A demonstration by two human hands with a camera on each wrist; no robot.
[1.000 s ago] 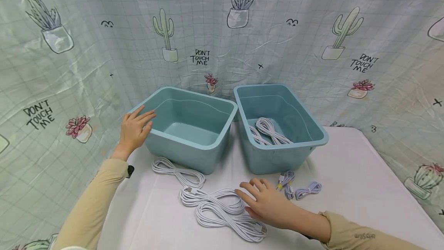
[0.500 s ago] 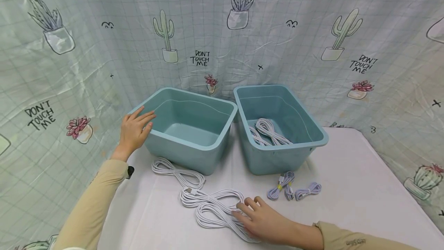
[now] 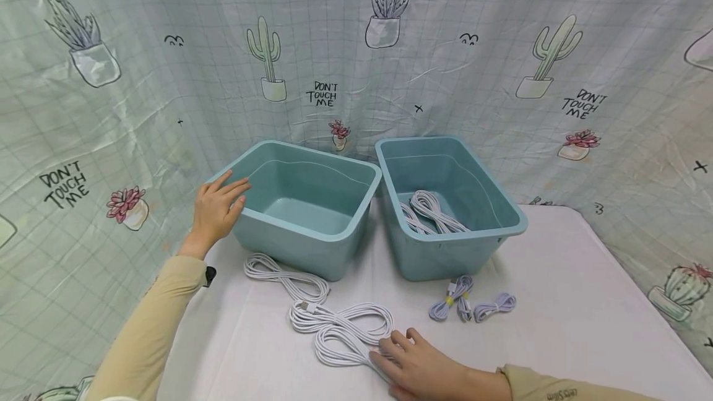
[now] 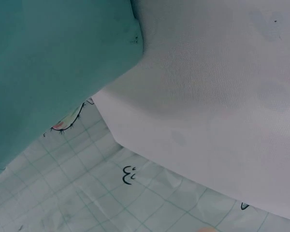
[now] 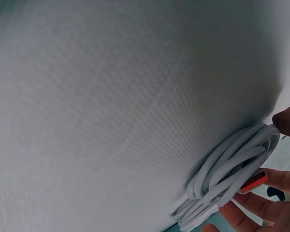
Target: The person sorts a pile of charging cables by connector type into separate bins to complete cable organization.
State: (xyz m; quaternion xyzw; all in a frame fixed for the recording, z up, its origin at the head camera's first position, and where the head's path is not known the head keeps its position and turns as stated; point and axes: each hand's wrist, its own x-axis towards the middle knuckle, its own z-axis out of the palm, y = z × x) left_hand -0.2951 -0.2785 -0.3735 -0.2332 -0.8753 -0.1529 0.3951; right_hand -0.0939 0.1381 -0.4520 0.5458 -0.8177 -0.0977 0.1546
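Note:
My left hand (image 3: 217,208) rests on the left rim of the left blue-green bin (image 3: 312,234), fingers stretched out over the edge. At the front of the table my right hand (image 3: 418,367) holds the near end of a coiled white USB cable (image 3: 340,346), hiding that end in the head view. From the right wrist, the thumb is at one end of the coil (image 5: 232,166) and the fingers lie along its other side, near a connector with an orange-red face (image 5: 254,181). Another white cable coil (image 3: 340,319) lies against it, and a third white cable (image 3: 289,277) is by the left bin.
A second blue-green bin (image 3: 451,252) on the right contains white cable coils (image 3: 431,209). In front of it lie small lilac cables (image 3: 496,307), some with yellow ties. A patterned curtain (image 3: 356,67) stands behind the white table (image 3: 557,327).
My right hand has come down and toward the table's front, from above the cables onto the near end of the front white coil. The left hand has stayed on the bin rim.

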